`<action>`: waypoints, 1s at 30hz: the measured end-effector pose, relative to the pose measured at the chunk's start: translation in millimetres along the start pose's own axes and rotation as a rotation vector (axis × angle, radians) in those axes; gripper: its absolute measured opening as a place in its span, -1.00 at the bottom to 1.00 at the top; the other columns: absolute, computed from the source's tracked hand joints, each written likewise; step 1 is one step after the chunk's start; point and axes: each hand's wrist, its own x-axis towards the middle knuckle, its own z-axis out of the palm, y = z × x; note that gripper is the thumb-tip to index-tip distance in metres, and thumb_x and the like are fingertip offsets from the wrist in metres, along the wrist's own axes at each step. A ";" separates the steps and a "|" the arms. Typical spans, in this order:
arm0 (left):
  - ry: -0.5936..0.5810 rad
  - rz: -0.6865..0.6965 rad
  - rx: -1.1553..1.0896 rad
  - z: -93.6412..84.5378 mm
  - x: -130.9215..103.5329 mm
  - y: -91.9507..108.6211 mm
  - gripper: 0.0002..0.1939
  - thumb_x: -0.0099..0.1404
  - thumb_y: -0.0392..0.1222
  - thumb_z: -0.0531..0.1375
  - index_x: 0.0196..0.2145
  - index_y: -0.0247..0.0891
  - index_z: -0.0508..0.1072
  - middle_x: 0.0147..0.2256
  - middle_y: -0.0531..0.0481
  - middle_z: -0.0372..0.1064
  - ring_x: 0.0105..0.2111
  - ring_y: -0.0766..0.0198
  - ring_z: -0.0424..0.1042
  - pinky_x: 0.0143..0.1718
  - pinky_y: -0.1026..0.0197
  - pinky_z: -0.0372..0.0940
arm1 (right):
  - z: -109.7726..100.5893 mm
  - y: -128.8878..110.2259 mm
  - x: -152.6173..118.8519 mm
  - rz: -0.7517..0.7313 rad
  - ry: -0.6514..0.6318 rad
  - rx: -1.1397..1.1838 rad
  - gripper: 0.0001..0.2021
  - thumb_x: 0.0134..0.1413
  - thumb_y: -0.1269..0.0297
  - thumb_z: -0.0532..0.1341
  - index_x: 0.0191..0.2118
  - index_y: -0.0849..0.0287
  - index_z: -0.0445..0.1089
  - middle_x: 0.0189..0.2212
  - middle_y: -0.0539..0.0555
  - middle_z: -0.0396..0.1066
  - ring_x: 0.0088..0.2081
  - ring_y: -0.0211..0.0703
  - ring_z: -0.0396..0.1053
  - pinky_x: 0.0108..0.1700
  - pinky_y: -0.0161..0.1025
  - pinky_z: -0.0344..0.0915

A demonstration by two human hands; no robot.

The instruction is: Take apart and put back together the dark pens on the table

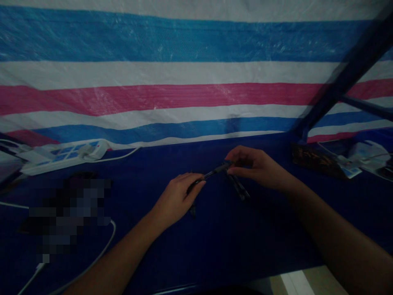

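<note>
A slim dark pen (211, 173) slants between my two hands, above the dark blue tabletop. My left hand (179, 194) is closed round its lower left end, with the thumb and fingers along the barrel. At the upper right end, my right hand (250, 166) pinches the pen between thumb and fingertips. Below my right fingers lie one or more similar dark pens (239, 188); the dimness hides how many. A small dark piece (193, 211) rests beside my left thumb, too dark to name.
A white power strip (66, 155) with a plugged-in adapter stands at the back left. Nearer, a blurred-out device (70, 213) lies among white cables. A dark patterned packet (319, 159) is at the right, by a blue metal post (340, 88). Striped sheeting (184, 73) hangs behind.
</note>
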 end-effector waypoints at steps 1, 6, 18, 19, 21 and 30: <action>-0.005 -0.002 -0.001 -0.1 0.2 0.2 -0.77 0.54 -0.16 0.14 -0.01 -0.22 0.57 -0.13 -0.05 0.62 -0.18 0.13 0.59 -0.10 0.05 0.41 | 0.0 0.1 0.4 0.013 -0.012 -0.018 -0.72 0.15 0.03 0.38 -0.25 0.16 0.47 -0.42 0.02 0.52 -0.39 -0.18 0.44 -0.30 -0.26 0.30; 0.005 -0.016 0.005 -1.7 -0.5 1.6 -0.77 0.54 -0.15 0.14 -0.01 -0.20 0.59 -0.18 -0.02 0.62 -0.23 0.16 0.58 -0.15 0.09 0.40 | 0.5 2.2 0.8 0.018 0.020 -0.110 -0.63 0.31 -0.07 0.21 -0.28 0.17 0.50 -0.47 0.04 0.50 -0.43 -0.17 0.44 -0.33 -0.24 0.29; -0.010 -0.001 0.046 -4.1 1.1 2.2 -0.75 0.55 -0.15 0.12 -0.02 -0.18 0.59 -0.24 0.00 0.62 -0.30 0.18 0.55 -0.19 0.11 0.37 | 3.3 1.8 0.0 -0.013 -0.004 -0.096 -0.67 0.15 -0.01 0.38 -0.18 0.16 0.48 -0.42 0.00 0.51 -0.40 -0.19 0.42 -0.37 -0.28 0.25; -0.022 0.002 0.048 -4.2 1.1 2.7 -0.75 0.55 -0.15 0.12 -0.03 -0.18 0.60 -0.22 0.00 0.63 -0.29 0.17 0.56 -0.18 0.11 0.36 | 3.3 1.9 0.1 -0.001 -0.015 -0.110 -0.68 0.20 -0.03 0.33 -0.28 0.16 0.48 -0.46 0.00 0.49 -0.43 -0.21 0.40 -0.37 -0.28 0.24; -0.042 0.004 0.055 -4.4 1.3 3.3 -0.76 0.55 -0.15 0.12 -0.05 -0.17 0.60 -0.18 0.00 0.63 -0.27 0.17 0.56 -0.18 0.10 0.35 | 3.0 1.7 0.1 0.028 0.003 -0.182 -0.56 0.34 -0.07 0.18 -0.44 0.17 0.42 -0.56 0.00 0.41 -0.49 -0.23 0.34 -0.39 -0.27 0.21; -0.077 0.000 0.036 -4.7 1.3 4.5 -0.75 0.57 -0.14 0.10 -0.05 -0.18 0.58 -0.31 0.06 0.59 -0.35 0.22 0.52 -0.23 0.14 0.30 | 5.3 4.4 0.3 0.067 -0.037 -0.046 -0.65 0.27 -0.01 0.26 -0.42 0.15 0.36 -0.53 -0.02 0.41 -0.47 -0.23 0.33 -0.37 -0.26 0.22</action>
